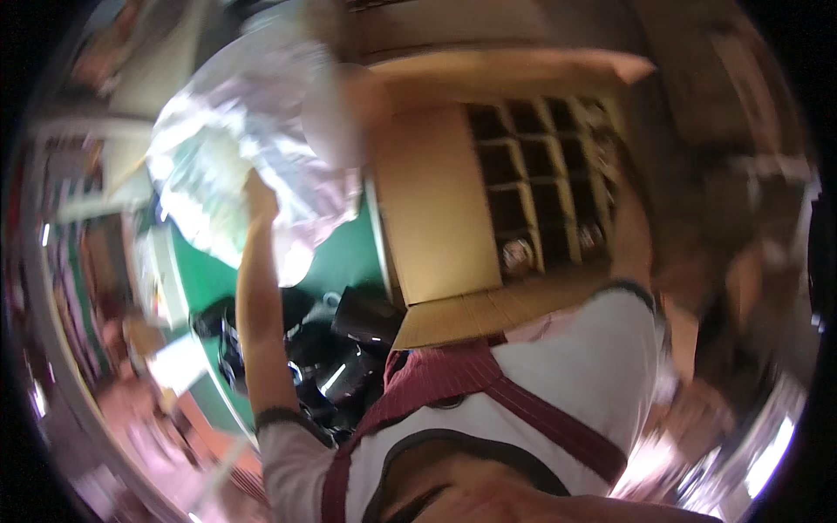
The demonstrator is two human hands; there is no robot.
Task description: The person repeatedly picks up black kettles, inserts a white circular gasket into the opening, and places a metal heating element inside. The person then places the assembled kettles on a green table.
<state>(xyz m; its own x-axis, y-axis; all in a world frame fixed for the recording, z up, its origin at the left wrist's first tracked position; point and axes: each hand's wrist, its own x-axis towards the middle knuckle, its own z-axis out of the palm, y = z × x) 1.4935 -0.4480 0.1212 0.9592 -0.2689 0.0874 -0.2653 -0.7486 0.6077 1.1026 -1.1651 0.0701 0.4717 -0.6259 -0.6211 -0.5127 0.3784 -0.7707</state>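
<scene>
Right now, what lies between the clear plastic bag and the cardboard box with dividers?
In the head view, a green surface shows between the plastic bag and the cardboard box.

A packing workshop (it seems): a divided cardboard box (540, 183) beside heaped black parts (336, 357).

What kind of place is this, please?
Probably a packing or storage area in a workshop, though the picture is blurred. An open cardboard box has a divider grid of cells, one holding a round item. The left hand lifts a clear plastic bag above a pile of black items.
</scene>
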